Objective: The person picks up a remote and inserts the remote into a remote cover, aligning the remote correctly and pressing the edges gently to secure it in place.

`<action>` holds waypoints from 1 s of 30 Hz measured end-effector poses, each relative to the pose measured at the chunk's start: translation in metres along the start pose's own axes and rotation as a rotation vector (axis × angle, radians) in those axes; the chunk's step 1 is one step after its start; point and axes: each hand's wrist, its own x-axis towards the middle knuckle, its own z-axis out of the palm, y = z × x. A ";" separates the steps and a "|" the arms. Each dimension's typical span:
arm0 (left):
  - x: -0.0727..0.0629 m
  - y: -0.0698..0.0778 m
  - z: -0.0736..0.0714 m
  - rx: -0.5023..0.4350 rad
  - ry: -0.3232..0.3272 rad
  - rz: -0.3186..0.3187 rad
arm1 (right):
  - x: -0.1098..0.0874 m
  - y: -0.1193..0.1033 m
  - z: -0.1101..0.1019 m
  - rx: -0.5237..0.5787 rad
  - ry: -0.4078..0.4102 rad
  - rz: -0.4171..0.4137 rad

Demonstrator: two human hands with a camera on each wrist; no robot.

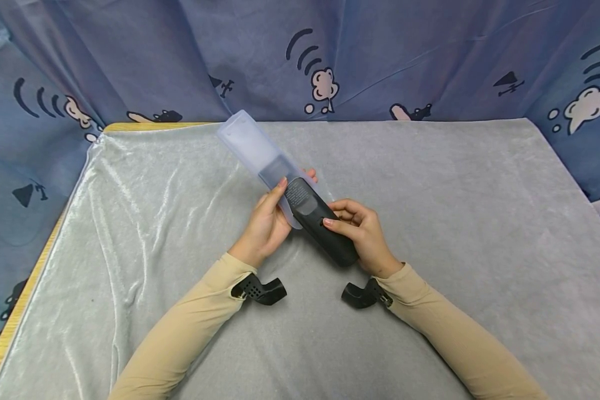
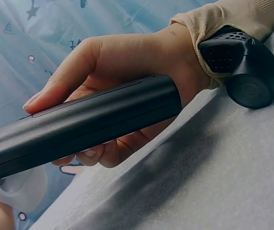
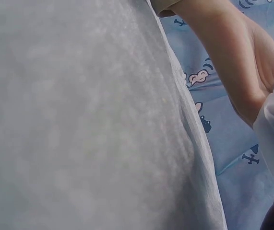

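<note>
A black remote control (image 1: 314, 222) slants across the middle of the head view, its back with a printed label facing up. Its far end shows grey through a translucent plastic sleeve (image 1: 245, 141), inside the sleeve's mouth. My left hand (image 1: 265, 225) grips the sleeve near that mouth, thumb on top and fingertips showing past the far side. With my right hand (image 1: 362, 230) I hold the remote's near half, thumb on its back. The left wrist view shows the right hand (image 2: 122, 62) around the remote (image 2: 84, 122). In the right wrist view, the left hand (image 3: 242, 57) meets the sleeve (image 3: 268, 129).
Grey velvety cloth (image 1: 455, 194) covers the table, with a wooden edge (image 1: 152, 126) bared at the back left. A blue patterned curtain (image 1: 260, 55) hangs behind. Black wrist cameras (image 1: 267, 291) sit at both cuffs, just above the cloth.
</note>
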 end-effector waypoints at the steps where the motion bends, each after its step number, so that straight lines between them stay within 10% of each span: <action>1: 0.000 0.000 0.000 -0.001 -0.001 -0.002 | 0.000 0.000 0.000 0.000 0.001 0.000; 14: 0.004 0.007 -0.002 0.062 0.009 -0.021 | -0.001 -0.004 -0.002 -0.015 -0.005 0.042; 23: 0.006 0.023 -0.011 0.094 0.043 0.014 | 0.002 -0.006 -0.007 -0.088 -0.229 0.159; 30: 0.007 0.035 -0.017 0.300 0.060 -0.078 | 0.002 -0.001 -0.005 -0.118 -0.273 0.189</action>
